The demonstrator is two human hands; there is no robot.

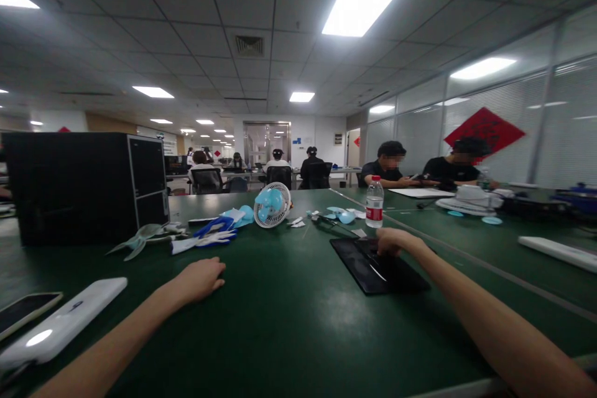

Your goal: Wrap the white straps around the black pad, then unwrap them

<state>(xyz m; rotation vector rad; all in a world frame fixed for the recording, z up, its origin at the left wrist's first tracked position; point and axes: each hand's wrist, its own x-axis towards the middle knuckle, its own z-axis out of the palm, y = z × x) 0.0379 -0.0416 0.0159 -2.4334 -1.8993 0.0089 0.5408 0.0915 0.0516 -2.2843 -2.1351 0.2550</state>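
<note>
Panel (392, 275) under the right hand (390, 241), desk fan (272, 205) set back

Black and flat, the panel lies on the green tabletop (280, 317) within easy reach of the right arm, probably placed there so that its face can be worked from above. The right hand bends down at its far part, fingers drawn in narrowly; whether they pinch anything cannot be told. The left hand (203, 277) rests palm down on the tabletop, loosely open with fingers half curled and no object showing, perhaps as a steady support. Beyond it, blue-and-white work gloves (205, 237) lie near the fan, seemingly put aside as unneeded. A red-capped water bottle (374, 202) stands upright just behind the right hand, likely parked there for convenience
</note>
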